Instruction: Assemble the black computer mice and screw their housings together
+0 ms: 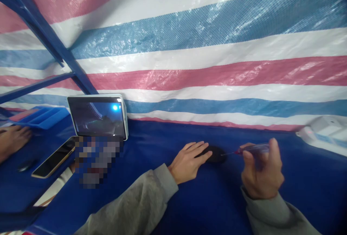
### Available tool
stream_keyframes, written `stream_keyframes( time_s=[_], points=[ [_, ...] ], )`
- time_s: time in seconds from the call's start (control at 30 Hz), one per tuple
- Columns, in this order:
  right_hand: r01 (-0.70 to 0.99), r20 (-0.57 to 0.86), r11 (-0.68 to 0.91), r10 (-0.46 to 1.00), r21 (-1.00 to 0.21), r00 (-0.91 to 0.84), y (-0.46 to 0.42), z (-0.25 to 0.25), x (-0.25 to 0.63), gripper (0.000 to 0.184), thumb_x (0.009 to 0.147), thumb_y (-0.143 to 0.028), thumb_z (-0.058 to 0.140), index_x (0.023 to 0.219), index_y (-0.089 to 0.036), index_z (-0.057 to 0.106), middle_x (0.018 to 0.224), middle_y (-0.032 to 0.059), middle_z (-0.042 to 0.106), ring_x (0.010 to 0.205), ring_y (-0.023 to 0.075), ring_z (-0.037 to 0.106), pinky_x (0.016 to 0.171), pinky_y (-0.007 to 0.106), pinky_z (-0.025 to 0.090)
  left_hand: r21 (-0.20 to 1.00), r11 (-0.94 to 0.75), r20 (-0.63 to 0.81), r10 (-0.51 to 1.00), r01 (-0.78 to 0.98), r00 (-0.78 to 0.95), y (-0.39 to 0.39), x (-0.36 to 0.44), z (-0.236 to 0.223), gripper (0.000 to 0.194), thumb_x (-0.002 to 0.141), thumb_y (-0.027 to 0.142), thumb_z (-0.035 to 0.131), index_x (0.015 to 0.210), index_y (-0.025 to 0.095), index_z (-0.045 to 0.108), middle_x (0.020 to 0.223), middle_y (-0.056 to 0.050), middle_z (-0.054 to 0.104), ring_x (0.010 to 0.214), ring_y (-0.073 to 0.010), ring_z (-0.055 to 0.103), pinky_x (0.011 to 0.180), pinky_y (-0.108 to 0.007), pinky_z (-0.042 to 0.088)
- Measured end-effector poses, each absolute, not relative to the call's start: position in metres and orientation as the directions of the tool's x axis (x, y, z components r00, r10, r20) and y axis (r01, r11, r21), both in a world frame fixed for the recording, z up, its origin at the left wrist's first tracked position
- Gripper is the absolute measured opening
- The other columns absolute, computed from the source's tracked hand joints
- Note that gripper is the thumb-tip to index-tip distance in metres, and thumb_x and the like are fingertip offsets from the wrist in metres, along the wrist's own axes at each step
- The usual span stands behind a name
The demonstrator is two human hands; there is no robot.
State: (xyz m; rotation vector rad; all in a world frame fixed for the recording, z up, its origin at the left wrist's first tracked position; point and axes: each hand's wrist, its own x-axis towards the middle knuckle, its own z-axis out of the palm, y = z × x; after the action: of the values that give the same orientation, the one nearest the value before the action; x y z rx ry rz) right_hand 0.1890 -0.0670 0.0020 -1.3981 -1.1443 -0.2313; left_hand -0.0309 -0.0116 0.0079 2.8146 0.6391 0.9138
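A flat, black oval object [217, 154] lies on the blue table covering; its exact kind is too blurred to make out. My left hand [187, 162] rests with fingers stretched out over its left edge, covering part of it. In my right hand [261, 175] is a screwdriver [256, 149] with a clear and red handle, held between thumb and fingers. Its thin shaft points left, and the tip is at or just above the right part of the black object; contact cannot be told.
A tablet-like screen [99, 117] leans near the striped tarp wall [206, 61]. Left of it lie a phone [55, 157], a small dark object [26, 165] and a blue tray [45, 117], with another person's hand [16, 139] nearby. A white device [326, 134] stands far right.
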Motion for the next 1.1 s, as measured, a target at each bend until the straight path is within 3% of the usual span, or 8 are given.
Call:
stream_keyframes(
  time_s=[0.1, 0.23, 0.43, 0.63, 0.93, 1.1],
  points=[
    [0.791, 0.741, 0.132, 0.468, -0.598, 0.482, -0.065, -0.007, 0.197, 0.062, 0.086, -0.041, 0.068, 0.14, -0.018, 0.05, 0.101, 0.0111, 0.075, 0.093, 0.0319, 0.074, 0.084, 0.047, 0.059, 0.217, -0.908, 0.532, 0.418, 0.359, 0.736, -0.012, -0.031, 0.009, 0.04, 0.096, 0.007, 0.044, 0.133, 0.015, 0.058, 0.144, -0.014, 0.055, 0.136, -0.0252, 0.051, 0.111, -0.046, 0.044],
    [0.878, 0.808, 0.072, 0.432, -0.473, 0.4, -0.063, -0.008, 0.202, 0.057, 0.086, -0.038, 0.07, 0.138, -0.018, 0.054, 0.114, 0.014, 0.073, 0.098, 0.0336, 0.073, 0.081, 0.043, 0.06, 0.213, -0.907, 0.522, 0.42, 0.363, 0.742, -0.012, -0.03, 0.01, 0.034, 0.101, 0.024, 0.049, 0.133, 0.016, 0.057, 0.144, -0.014, 0.055, 0.135, -0.0264, 0.052, 0.11, -0.046, 0.044],
    [0.917, 0.852, 0.145, 0.445, -0.373, 0.276, -0.06, 0.001, 0.199, 0.057, 0.089, -0.031, 0.067, 0.142, -0.019, 0.051, 0.111, 0.0114, 0.074, 0.095, 0.0292, 0.074, 0.081, 0.039, 0.06, 0.225, -0.903, 0.504, 0.43, 0.367, 0.749, -0.012, -0.03, 0.009, 0.035, 0.101, 0.023, 0.05, 0.135, 0.018, 0.055, 0.145, -0.013, 0.055, 0.137, -0.0244, 0.049, 0.113, -0.045, 0.041],
    [0.949, 0.916, 0.238, 0.389, -0.207, 0.102, -0.056, 0.012, 0.196, 0.062, 0.09, -0.02, 0.065, 0.148, -0.017, 0.043, 0.096, 0.0075, 0.075, 0.078, 0.021, 0.073, 0.075, 0.03, 0.057, 0.216, -0.9, 0.488, 0.436, 0.379, 0.756, -0.012, -0.03, 0.009, 0.035, 0.102, 0.025, 0.047, 0.135, 0.017, 0.056, 0.146, -0.011, 0.054, 0.137, -0.0238, 0.05, 0.114, -0.044, 0.04],
    [0.947, 0.913, 0.242, 0.395, -0.212, 0.103, -0.058, 0.008, 0.195, 0.066, 0.086, -0.022, 0.07, 0.147, -0.019, 0.044, 0.113, 0.0118, 0.074, 0.082, 0.023, 0.072, 0.072, 0.032, 0.056, 0.201, -0.902, 0.495, 0.43, 0.382, 0.755, -0.012, -0.03, 0.008, 0.035, 0.102, 0.025, 0.046, 0.135, 0.018, 0.057, 0.146, -0.011, 0.054, 0.137, -0.0241, 0.049, 0.114, -0.044, 0.04],
    [0.948, 0.94, 0.307, 0.341, -0.089, -0.022, -0.054, 0.019, 0.19, 0.073, 0.081, -0.016, 0.075, 0.147, -0.02, 0.044, 0.103, 0.0086, 0.075, 0.077, 0.0206, 0.071, 0.071, 0.031, 0.056, 0.203, -0.899, 0.487, 0.436, 0.387, 0.757, -0.013, -0.031, 0.008, 0.036, 0.102, 0.025, 0.046, 0.136, 0.018, 0.055, 0.147, -0.011, 0.053, 0.138, -0.0239, 0.049, 0.114, -0.044, 0.04]
  ],
)
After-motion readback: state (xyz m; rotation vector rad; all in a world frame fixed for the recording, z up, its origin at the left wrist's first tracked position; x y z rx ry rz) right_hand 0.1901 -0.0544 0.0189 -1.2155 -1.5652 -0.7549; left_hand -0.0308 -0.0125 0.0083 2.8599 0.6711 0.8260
